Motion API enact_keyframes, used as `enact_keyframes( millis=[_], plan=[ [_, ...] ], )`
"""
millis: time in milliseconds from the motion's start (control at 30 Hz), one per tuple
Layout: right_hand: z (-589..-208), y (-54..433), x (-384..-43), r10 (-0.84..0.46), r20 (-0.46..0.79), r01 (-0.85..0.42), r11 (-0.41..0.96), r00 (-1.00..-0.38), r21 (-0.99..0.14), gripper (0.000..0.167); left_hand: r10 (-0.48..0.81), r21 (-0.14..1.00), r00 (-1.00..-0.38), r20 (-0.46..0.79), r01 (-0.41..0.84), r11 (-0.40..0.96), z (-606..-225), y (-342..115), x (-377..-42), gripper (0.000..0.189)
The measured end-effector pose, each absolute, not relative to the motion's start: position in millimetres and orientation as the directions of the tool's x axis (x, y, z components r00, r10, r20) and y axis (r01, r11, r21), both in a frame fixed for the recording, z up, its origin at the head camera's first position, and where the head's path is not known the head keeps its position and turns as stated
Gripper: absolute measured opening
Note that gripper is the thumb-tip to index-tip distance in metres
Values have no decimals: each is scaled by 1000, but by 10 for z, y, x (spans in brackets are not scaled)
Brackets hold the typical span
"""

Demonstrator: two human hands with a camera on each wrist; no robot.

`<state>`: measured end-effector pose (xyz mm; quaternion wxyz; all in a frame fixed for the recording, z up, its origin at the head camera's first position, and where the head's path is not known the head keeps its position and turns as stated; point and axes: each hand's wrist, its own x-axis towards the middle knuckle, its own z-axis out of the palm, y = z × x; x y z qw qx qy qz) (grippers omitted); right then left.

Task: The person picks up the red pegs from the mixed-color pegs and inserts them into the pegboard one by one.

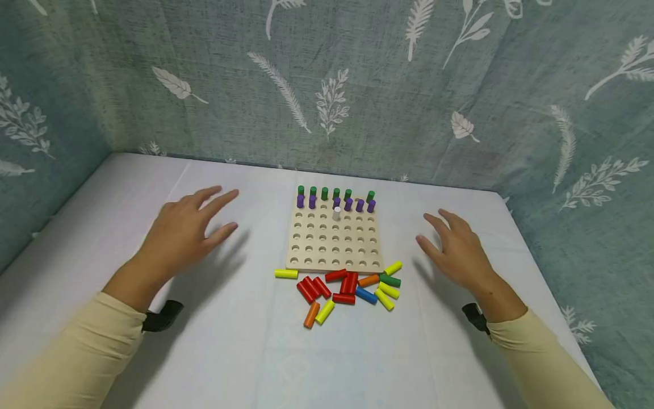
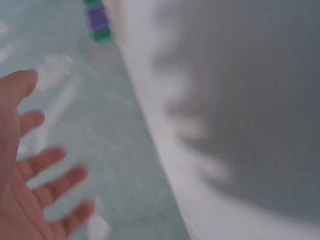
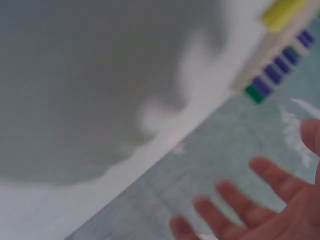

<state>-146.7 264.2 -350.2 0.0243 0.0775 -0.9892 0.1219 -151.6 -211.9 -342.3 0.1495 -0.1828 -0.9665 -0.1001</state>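
My left hand hovers over the white table, left of the wooden pegboard, with fingers spread and nothing held. To the board's right, my right hand is likewise raised, its fingers apart and holding nothing. Green pegs stand in the board's back row, with one gap. Purple pegs stand in the row before it, also with a gap. One white peg stands in the third row. Loose red pegs, yellow pegs, orange pegs, a blue peg and a green peg lie in front.
A white cloth covers the table. Behind it and at both sides hangs a green leaf-patterned curtain. Dark straps, the left strap and the right strap, sit at the wrists.
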Motion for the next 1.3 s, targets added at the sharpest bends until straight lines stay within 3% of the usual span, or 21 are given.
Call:
enact_keyframes(
  millis=[133, 300, 467, 600, 1000, 1300],
  plan=[
    [-3505, 2439, -1481, -174, 32, -172, 898, -984, -406, 49, 429, 190, -804, 411, 536, 823, -3375, -1702, -1457, 37],
    [-3592, 2270, -1461, -302, -35, -243, 825, -953, -510, 49, 555, 264, -761, 335, 641, 720, -3355, -1313, -1389, 19],
    [-3681, 2218, -1417, -413, -139, -301, 819, -900, -489, 53, 655, 316, -722, 223, 689, 652, -3401, -1092, -1356, 15],
    [-3695, 2213, -1402, -449, -188, -320, 821, -874, -473, 57, 666, 339, -731, 150, 671, 660, -3447, -1049, -1329, 15],
    [-3690, 2293, -1389, -463, -181, -360, 836, -868, -414, 60, 731, 372, -682, -22, 673, 639, -3585, -1025, -1342, 16],
    [-3782, 2325, -1398, -473, -156, -392, 842, -867, -371, 56, 745, 372, -666, -42, 681, 630, -3678, -981, -1336, 16]
  ],
)
